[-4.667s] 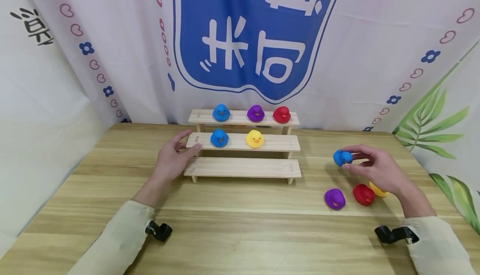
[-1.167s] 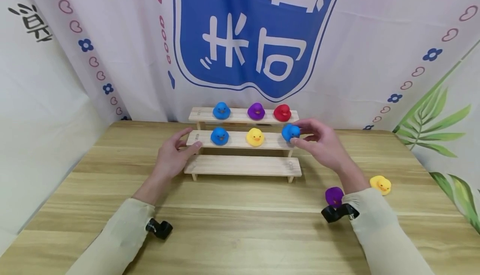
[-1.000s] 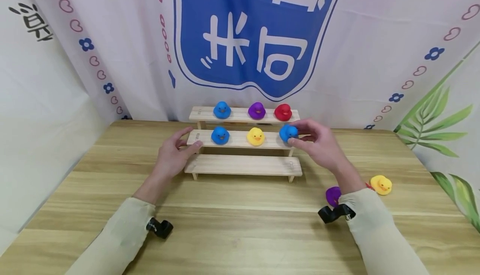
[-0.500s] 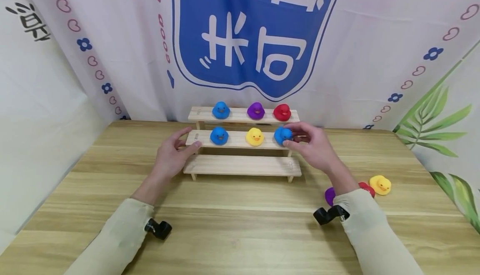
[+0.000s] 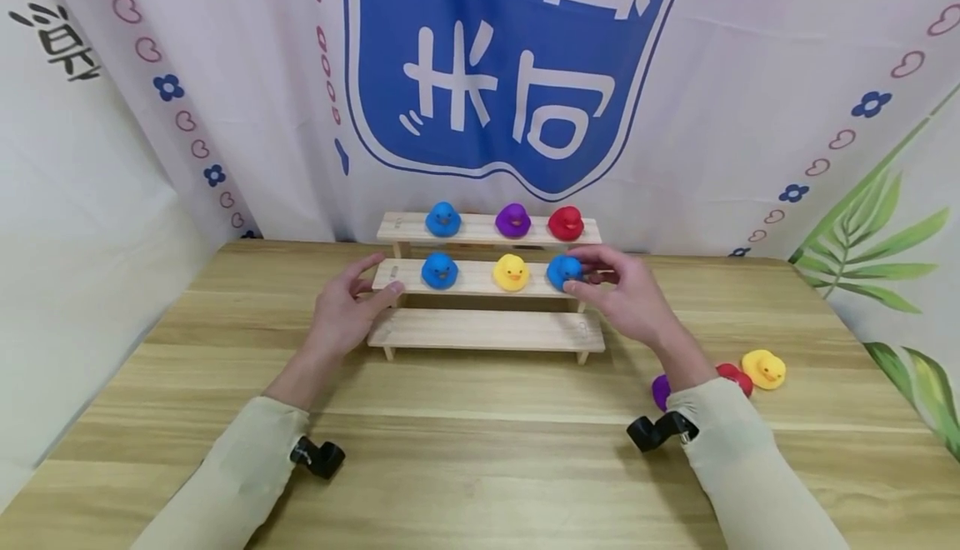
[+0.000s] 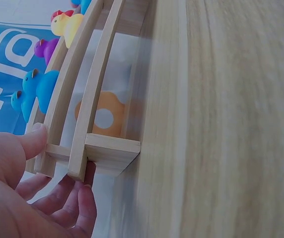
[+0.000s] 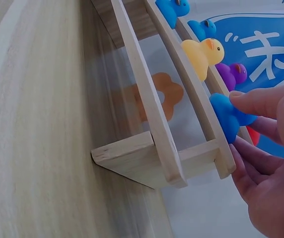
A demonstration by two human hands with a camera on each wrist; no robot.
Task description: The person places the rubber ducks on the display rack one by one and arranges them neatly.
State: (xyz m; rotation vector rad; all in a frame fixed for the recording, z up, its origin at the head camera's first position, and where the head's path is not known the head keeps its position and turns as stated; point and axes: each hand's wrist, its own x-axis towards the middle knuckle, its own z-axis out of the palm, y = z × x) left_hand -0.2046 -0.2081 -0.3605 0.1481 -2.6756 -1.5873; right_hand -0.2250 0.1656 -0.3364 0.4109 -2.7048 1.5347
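Observation:
A three-step wooden stand (image 5: pixel 486 330) stands at the back of the table. My left hand (image 5: pixel 347 307) grips the left end of its middle step, thumb on top and fingers below, as the left wrist view shows. With thumb and fingers my right hand (image 5: pixel 628 298) pinches a blue rubber duck (image 5: pixel 561 272) at the right of that step; the duck appears to rest on the board. A yellow duck (image 5: pixel 511 273) and another blue duck (image 5: pixel 439 271) sit along the same step. On the top step are blue (image 5: pixel 443 219), purple (image 5: pixel 513 220) and red (image 5: pixel 566 222) ducks.
On the table to the right lie a yellow duck (image 5: pixel 763 369), a red duck (image 5: pixel 735 379) and a purple duck (image 5: pixel 661 392), the last two partly hidden by my right forearm. A printed curtain (image 5: pixel 720 117) hangs behind the stand. The lowest step bears no ducks.
My right hand has carried the blue duck from the table's right side to the middle step, then shifted it slightly left. My left hand has kept its place on the stand.

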